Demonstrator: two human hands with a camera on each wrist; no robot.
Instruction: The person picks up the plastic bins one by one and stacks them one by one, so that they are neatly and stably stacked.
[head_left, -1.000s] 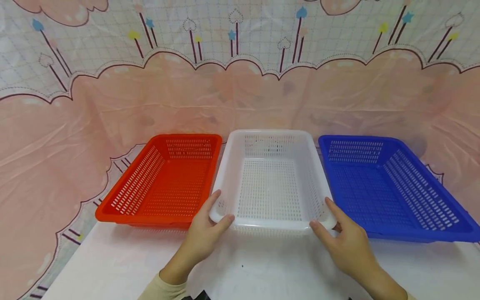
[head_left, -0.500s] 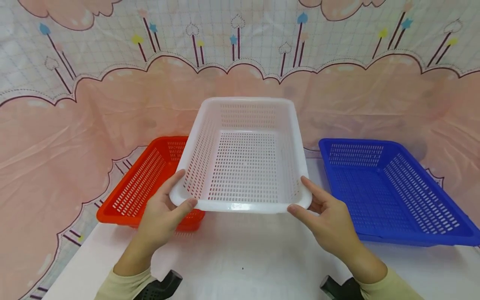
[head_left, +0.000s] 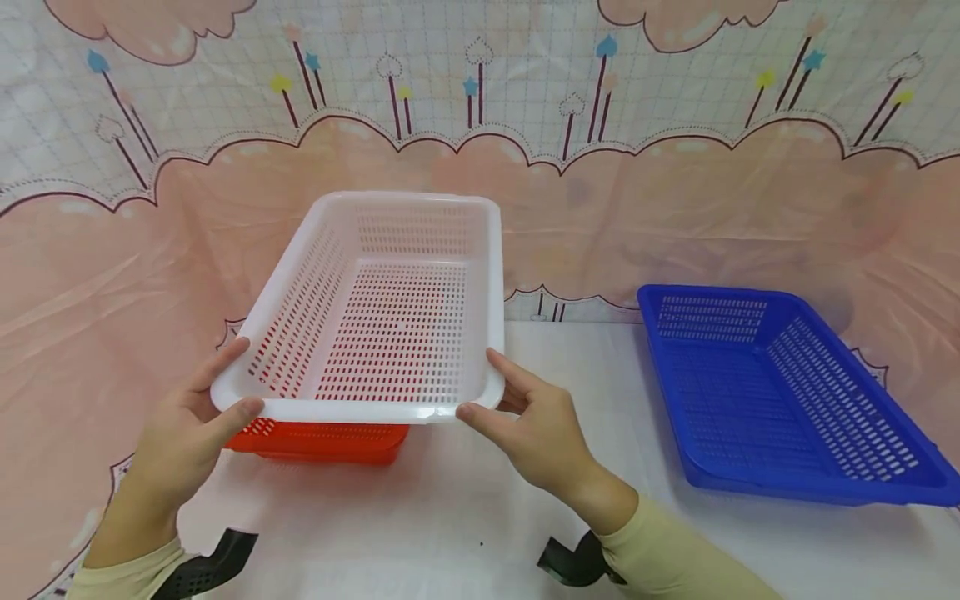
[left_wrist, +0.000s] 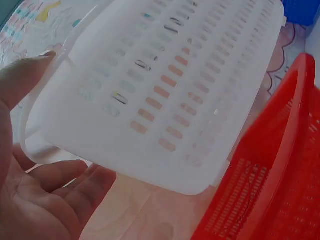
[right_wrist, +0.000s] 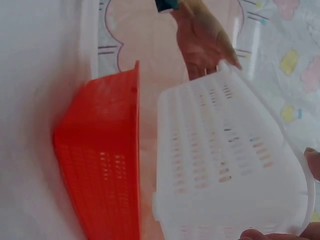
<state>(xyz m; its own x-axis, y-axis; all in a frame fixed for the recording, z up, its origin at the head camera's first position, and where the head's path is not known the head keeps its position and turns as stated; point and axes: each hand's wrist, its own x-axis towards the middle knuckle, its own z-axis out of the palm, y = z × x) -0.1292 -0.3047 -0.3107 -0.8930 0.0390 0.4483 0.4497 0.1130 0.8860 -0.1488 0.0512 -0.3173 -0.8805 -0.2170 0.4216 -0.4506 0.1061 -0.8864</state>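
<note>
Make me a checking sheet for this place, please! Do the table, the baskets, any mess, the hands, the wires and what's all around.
Surface: white tabletop, with one tiny dark speck.
Job's things: white basket held up over the red basket, with a gap between them.
Clutter: nothing seen.
Hands: left hand and right hand each grip a near corner of the white basket.
Cables: nothing seen.
Surroundings: blue basket on the tabletop at the right; cloud-patterned cloth behind.

White basket (head_left: 345,411), red basket (head_left: 330,443)
</note>
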